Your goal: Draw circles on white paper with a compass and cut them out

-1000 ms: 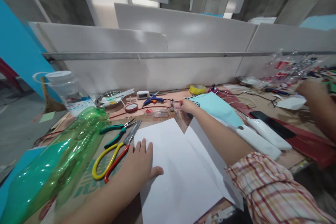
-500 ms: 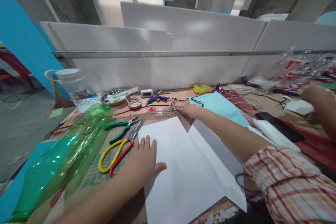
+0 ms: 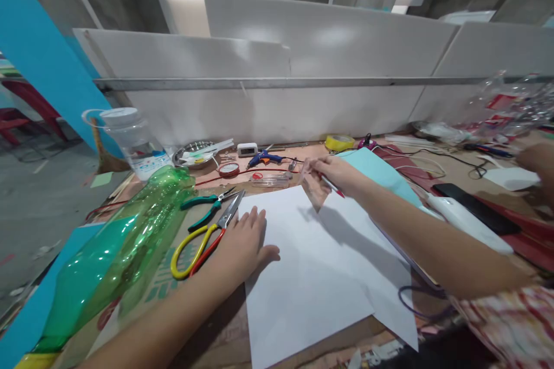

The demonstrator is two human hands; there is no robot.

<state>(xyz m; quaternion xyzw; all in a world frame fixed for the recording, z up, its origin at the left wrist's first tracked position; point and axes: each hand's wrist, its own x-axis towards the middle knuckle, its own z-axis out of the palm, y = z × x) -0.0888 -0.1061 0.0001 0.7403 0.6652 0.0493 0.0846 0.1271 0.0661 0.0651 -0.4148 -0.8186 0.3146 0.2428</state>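
My left hand [image 3: 244, 242] lies flat with spread fingers on the left edge of a white sheet of paper [image 3: 298, 277]. Right beside it are scissors [image 3: 203, 245] with one yellow and one red handle. My right hand [image 3: 326, 173] is closed on a slim pen [image 3: 332, 185] with a red end, held above the top of the sheet; motion blurs the fingertips. A second white sheet [image 3: 396, 294] sticks out from under the first. Teal-handled pliers [image 3: 205, 213] rest beyond the scissors.
A crumpled green plastic bottle [image 3: 112, 253] and a clear jar [image 3: 136, 144] stand or lie at left. Behind the paper are a blue glue gun [image 3: 264, 158], yellow tape [image 3: 339, 143] and a metal bowl [image 3: 194, 154]. A black phone [image 3: 474, 207] and another person's hand [image 3: 536, 161] are at right.
My right hand has lifted off the tabletop behind the paper and come back over the sheet, now with a pen in it. My left hand stays flat on the paper.
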